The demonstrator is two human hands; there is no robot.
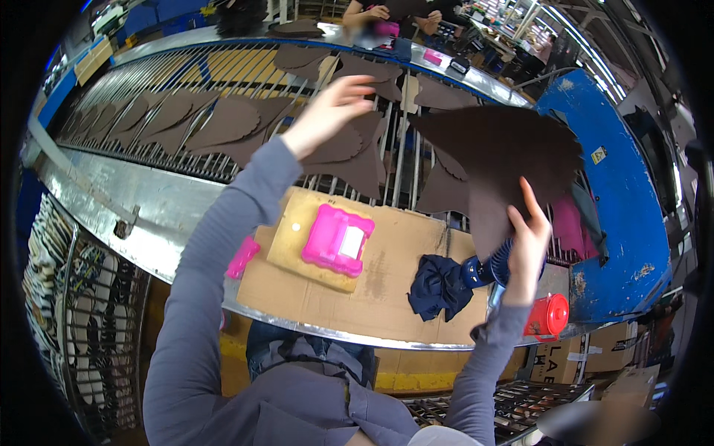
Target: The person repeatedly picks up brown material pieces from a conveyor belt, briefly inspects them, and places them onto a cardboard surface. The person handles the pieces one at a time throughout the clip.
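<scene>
A large dark brown sheet piece (494,141) with one scalloped edge is lifted at the right side of the conveyor. My right hand (529,236) grips its lower part, index finger and thumb lying against it. Over the middle of the conveyor, my left hand (338,111) is open, fingers stretched to the right with nothing in them. Just below that hand lie overlapping brown pieces (349,152) on the rollers. A blue ribbed object (476,272), partly hidden by my right hand, stands beside a crumpled dark blue cloth (439,288).
A pink plastic block (338,238) rests on a yellowish board (286,241) atop flat cardboard (394,297). A red lidded container (548,317) sits at the table's right end, near a blue machine housing (613,223). Across the conveyor, another person's hands (428,22) are visible.
</scene>
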